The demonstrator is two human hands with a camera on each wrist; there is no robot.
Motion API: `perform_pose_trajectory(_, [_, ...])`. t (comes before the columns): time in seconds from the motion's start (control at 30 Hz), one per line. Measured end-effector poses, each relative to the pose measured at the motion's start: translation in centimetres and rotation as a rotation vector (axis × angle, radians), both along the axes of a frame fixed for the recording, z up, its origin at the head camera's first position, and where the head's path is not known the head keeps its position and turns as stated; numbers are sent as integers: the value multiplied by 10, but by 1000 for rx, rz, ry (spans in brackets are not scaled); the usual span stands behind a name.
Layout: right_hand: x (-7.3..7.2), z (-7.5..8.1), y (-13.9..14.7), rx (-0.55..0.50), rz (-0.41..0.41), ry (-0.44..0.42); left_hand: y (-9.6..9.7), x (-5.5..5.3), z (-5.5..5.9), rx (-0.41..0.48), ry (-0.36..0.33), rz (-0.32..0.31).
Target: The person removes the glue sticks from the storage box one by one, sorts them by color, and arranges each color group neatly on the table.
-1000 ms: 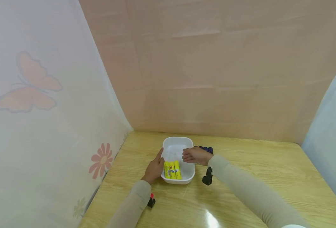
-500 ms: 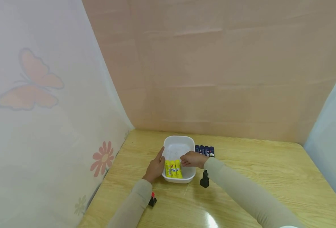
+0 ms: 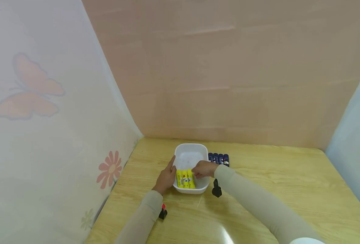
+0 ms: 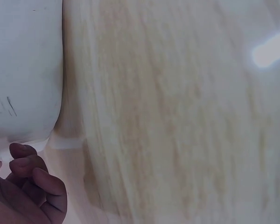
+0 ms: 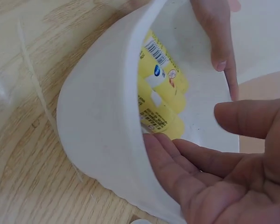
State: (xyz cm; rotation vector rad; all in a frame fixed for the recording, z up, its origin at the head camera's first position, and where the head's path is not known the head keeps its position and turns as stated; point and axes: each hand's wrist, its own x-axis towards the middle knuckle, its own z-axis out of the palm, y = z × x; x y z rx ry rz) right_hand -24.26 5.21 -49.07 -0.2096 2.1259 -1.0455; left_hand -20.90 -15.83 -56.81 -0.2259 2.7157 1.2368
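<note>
A white plastic tub (image 3: pixel 190 156) stands on the table, with three yellow glue sticks (image 3: pixel 185 179) lying side by side in its near left part. My left hand (image 3: pixel 165 178) holds the tub's left side, its thumb over the rim; in the left wrist view the curled fingers (image 4: pixel 51 186) lie by the outer wall (image 4: pixel 23 70). Reaching over the right rim, my right hand (image 3: pixel 205 168) has its fingertips beside the rightmost yellow glue stick. The right wrist view shows that hand's thumb (image 5: pixel 247 116) apart from its extended fingers, with nothing held between them.
Several navy-capped glue sticks (image 3: pixel 218 158) lie in a row on the table (image 3: pixel 274 183), just right of the tub. A tan cloth (image 3: pixel 198 67) hangs behind the table, and pale printed cloths (image 3: pixel 61 135) flank it.
My right hand has moved down and slightly left inside the tub, up to the yellow glue sticks. More of the navy-capped ones now shows. My left hand stays on the tub.
</note>
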Motion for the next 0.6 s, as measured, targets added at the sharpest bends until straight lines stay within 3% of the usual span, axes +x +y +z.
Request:
perform_pose_trajectory(0.2, [0,1,-11,105,108,88,-5,-2,0,-8,-3,7])
perform_pose_trajectory(0.47, [-2,-14,-20,139,60,32,-8,0,-4,-3,-21,10])
perform_pose_trajectory(0.6, [-3,-22,-25,168,61,52,-8,3,-1,1,-12,4])
